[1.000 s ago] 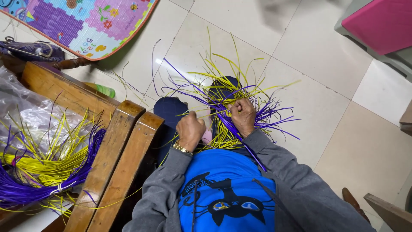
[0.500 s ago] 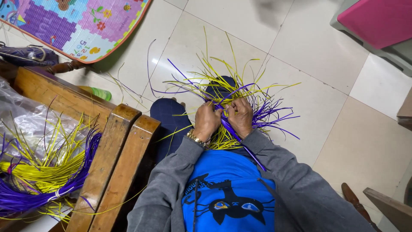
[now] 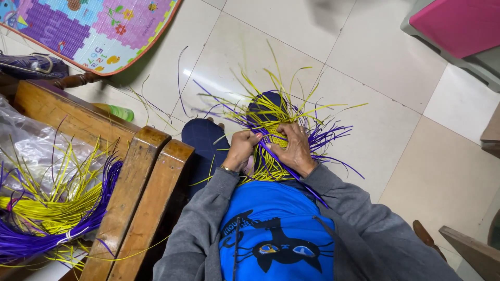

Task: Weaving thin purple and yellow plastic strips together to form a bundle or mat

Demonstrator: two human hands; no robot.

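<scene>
A half-woven piece of yellow and purple strips [image 3: 275, 136] rests on my lap, its loose ends fanning out over the floor. My left hand [image 3: 241, 150], with a gold watch at the wrist, pinches a strip at the piece's left side. My right hand [image 3: 295, 147] grips the woven part and a purple strip [image 3: 284, 166] that runs back toward my blue shirt. Both hands are close together over my knees.
At my left stand wooden chair arms [image 3: 140, 192]. Beyond them a tied bundle of yellow and purple strips [image 3: 49, 213] lies on a clear plastic bag. A colourful play mat [image 3: 99, 28], a green bottle [image 3: 119, 111], a pink-topped stool [image 3: 458, 26] and pale floor tiles surround me.
My left hand moved from beside my knee up to the woven piece and took a strip. The right hand turned and shifted slightly, and the loose ends swung.
</scene>
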